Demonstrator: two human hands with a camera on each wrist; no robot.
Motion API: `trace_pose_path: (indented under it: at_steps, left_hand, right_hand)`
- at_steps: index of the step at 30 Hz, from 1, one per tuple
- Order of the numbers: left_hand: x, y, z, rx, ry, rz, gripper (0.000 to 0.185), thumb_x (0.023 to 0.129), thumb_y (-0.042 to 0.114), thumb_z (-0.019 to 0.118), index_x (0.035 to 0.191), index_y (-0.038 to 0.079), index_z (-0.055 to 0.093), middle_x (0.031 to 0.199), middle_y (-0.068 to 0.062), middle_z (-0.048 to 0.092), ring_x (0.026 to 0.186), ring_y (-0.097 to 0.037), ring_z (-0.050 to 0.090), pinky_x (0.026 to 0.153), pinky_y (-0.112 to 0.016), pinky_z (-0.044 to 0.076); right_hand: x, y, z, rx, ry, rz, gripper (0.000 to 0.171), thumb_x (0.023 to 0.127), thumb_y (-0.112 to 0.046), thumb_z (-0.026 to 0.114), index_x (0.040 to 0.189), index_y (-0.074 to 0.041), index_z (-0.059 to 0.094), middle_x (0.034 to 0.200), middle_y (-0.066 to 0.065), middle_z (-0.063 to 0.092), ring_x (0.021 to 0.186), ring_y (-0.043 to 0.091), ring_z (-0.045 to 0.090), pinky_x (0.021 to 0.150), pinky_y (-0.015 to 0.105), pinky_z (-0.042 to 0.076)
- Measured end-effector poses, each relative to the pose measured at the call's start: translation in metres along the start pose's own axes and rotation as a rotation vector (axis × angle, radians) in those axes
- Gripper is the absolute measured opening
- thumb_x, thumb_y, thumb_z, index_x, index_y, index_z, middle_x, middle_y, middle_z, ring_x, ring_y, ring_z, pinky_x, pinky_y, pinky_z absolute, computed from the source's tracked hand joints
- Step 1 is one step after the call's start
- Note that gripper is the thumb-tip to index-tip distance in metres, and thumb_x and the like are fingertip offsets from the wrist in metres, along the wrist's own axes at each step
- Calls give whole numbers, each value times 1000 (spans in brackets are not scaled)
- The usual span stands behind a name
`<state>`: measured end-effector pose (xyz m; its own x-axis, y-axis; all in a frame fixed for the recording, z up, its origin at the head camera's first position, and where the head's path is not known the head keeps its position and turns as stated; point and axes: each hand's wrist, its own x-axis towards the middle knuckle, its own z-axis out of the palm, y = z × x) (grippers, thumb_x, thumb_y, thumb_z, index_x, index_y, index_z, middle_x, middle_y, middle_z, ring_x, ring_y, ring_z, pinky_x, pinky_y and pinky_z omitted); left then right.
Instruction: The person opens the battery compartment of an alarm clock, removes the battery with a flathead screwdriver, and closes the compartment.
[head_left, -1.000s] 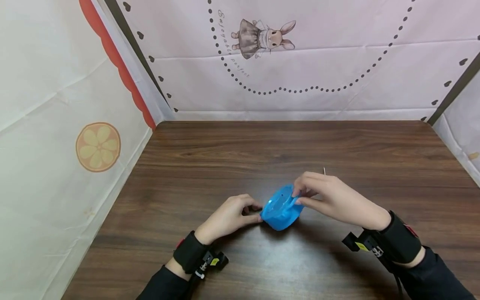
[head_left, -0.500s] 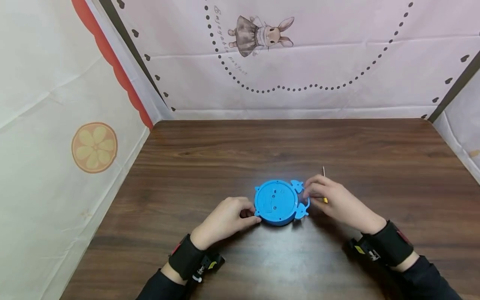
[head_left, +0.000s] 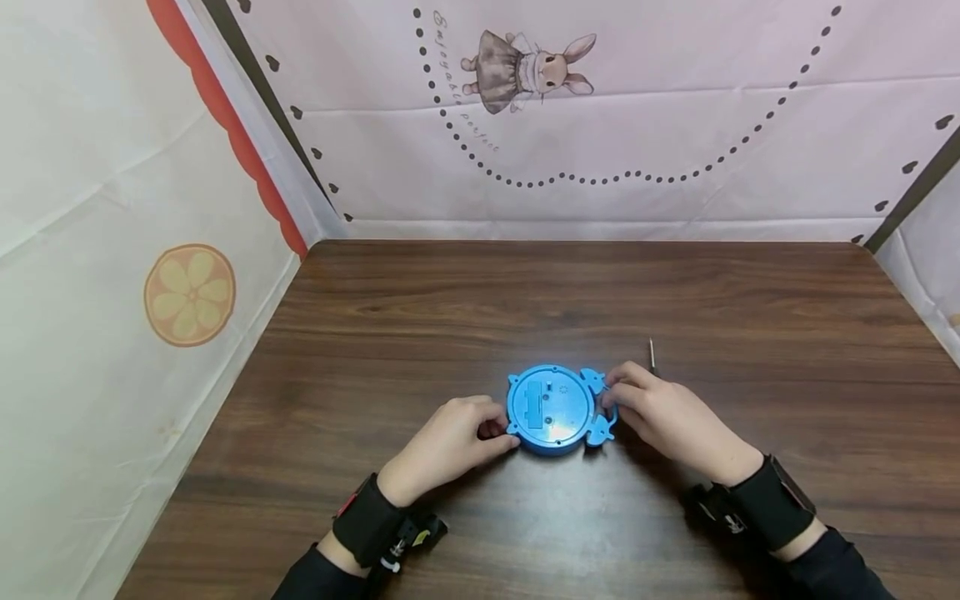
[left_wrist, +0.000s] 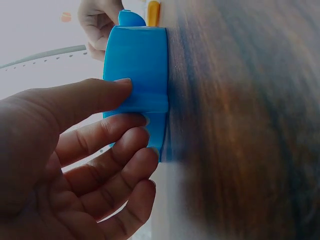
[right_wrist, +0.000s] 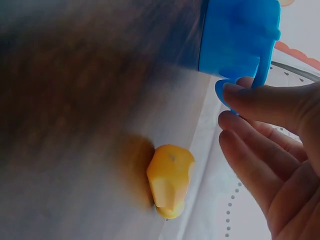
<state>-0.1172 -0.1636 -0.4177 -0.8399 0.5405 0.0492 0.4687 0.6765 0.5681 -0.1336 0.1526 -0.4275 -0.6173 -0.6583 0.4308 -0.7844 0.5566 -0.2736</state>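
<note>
A round blue alarm clock (head_left: 550, 408) lies on the table with its back up, showing a rectangular battery cover and small knobs. Two ear-like bells and a curved handle stick out on its right. My left hand (head_left: 459, 433) pinches the clock's left edge; in the left wrist view the thumb (left_wrist: 107, 95) lies on its blue side wall. On the other side, my right hand (head_left: 667, 417) holds the clock at the handle, thumb (right_wrist: 265, 102) and index finger meeting there in the right wrist view.
A screwdriver (head_left: 652, 354) lies just beyond my right hand, which hides its handle in the head view. Its yellow handle (right_wrist: 170, 175) shows in the right wrist view. The brown wooden table (head_left: 420, 317) meets a printed white cloth (head_left: 637, 133) at the back.
The clock was tilted up in my hands a second ago and has been lowered flat, back side up. My right hand has shifted slightly at the handle; the left stays at the edge.
</note>
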Motion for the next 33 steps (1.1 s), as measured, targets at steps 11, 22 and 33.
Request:
trace_pose_path:
  at_steps: [11, 22, 33]
  left_hand:
    - [7, 2, -4, -39, -11, -28, 22, 98, 41, 67, 86, 22, 67, 76, 12, 57, 68, -5, 53, 62, -25, 47]
    - [40, 21, -1, -32, 108, -26, 20, 100, 31, 66, 92, 16, 55, 76, 3, 50, 61, -10, 46, 56, -24, 38]
    - [47, 33, 5, 117, 54, -86, 32, 97, 29, 69, 74, 16, 51, 67, 4, 39, 53, -10, 40, 51, -23, 28]
  right_hand:
    - [0, 0, -12, 43, -38, 102, 20, 91, 4, 67, 104, -10, 74, 115, 2, 62, 86, 7, 62, 67, 26, 51]
    - [-1, 0, -11, 101, -42, 126, 19, 95, 0, 65, 104, -14, 73, 113, -2, 62, 96, 8, 61, 77, 31, 54]
    - [4, -4, -3, 103, -51, 84, 13, 95, -9, 71, 105, -17, 71, 104, -4, 57, 91, 7, 53, 74, 29, 50]
